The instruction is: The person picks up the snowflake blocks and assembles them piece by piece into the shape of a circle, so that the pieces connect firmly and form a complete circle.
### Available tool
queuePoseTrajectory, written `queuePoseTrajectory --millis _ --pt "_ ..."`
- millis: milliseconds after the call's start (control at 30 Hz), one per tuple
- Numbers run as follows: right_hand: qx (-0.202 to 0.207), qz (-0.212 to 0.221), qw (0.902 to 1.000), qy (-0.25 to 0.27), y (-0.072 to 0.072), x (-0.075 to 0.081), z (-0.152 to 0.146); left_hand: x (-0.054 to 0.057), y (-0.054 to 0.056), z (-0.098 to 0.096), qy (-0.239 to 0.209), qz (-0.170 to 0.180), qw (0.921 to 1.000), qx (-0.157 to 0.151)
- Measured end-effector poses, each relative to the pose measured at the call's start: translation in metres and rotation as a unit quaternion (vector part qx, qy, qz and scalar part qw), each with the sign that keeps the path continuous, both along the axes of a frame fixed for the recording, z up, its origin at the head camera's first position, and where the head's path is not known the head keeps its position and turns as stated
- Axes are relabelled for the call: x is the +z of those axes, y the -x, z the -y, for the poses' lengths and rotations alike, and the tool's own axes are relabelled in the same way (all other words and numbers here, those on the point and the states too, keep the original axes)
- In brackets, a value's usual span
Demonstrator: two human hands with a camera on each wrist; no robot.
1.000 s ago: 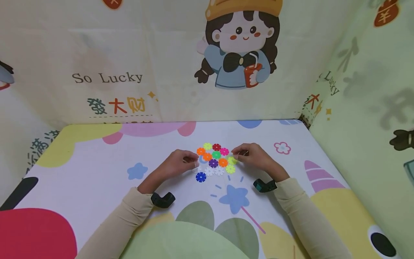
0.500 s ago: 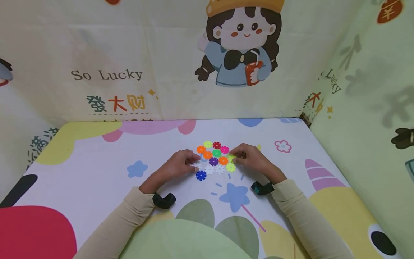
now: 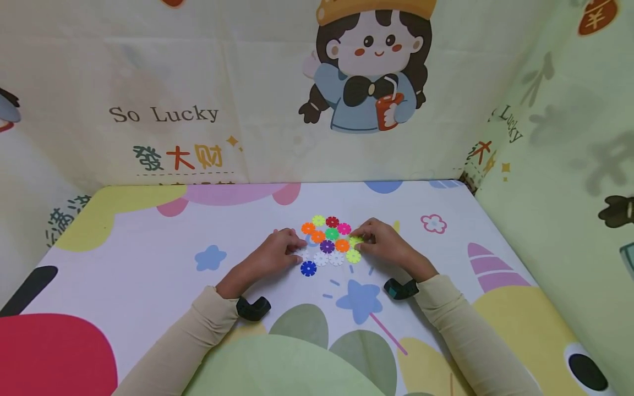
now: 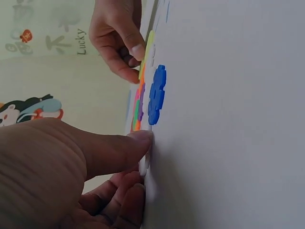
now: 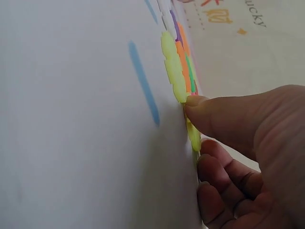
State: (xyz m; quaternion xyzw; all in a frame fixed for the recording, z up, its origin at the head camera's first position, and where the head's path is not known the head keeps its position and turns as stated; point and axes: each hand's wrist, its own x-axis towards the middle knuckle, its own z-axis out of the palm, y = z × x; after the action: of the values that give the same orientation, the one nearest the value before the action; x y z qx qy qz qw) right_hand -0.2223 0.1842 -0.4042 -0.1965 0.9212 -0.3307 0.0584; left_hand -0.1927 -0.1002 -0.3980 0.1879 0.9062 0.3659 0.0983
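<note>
Several colored interlocking snowflake discs lie flat in a cluster on the table, including a purple disc [image 3: 327, 247], a green disc [image 3: 332, 234] and a dark red disc [image 3: 332, 222]. At the cluster's left edge my left hand [image 3: 274, 250] pinches a white snowflake disc [image 4: 144, 164] between thumb and fingers, which partly cover it. Just below that sits a blue disc [image 3: 309, 268]. On the right edge my right hand [image 3: 383, 245] pinches a yellow-green snowflake disc [image 5: 193, 137], its thumb on the near rim. Another yellow-green disc [image 3: 354, 256] lies beside that thumb.
The table [image 3: 163, 286] wears a white cloth printed with cartoon shapes, among them a blue star [image 3: 359, 302]. Printed cloth walls [image 3: 267, 110] stand behind and at both sides. Each wrist carries a black camera [image 3: 253, 309].
My right hand has moved slightly left and closed on the yellow-green disc at the edge. The left hand has shifted slightly onto the white disc. The cluster keeps its layout.
</note>
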Motion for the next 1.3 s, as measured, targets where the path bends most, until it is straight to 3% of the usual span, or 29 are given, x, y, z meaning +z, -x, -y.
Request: queuePoseTrajectory --millis 433,600,967,1300 --pt "-0.012 0.014 0.9998 0.006 -0.001 -0.001 0.0 0.002 -0.004 -0.006 0.062 -0.017 0.9979 -0.004" --pt "0.002 0.009 1.0 0.005 0.0 -0.003 -0.001 0.001 -0.003 -0.004 0.04 -0.016 0.9989 0.016" --pt "0.024 -0.011 0.9996 0.008 0.002 -0.003 -0.004 0.005 -0.003 0.006 -0.001 -0.019 0.9995 0.024" --pt "-0.029 0.017 0.9993 0.016 0.001 0.001 -0.005 0.006 -0.002 0.004 -0.039 0.002 0.9984 0.04"
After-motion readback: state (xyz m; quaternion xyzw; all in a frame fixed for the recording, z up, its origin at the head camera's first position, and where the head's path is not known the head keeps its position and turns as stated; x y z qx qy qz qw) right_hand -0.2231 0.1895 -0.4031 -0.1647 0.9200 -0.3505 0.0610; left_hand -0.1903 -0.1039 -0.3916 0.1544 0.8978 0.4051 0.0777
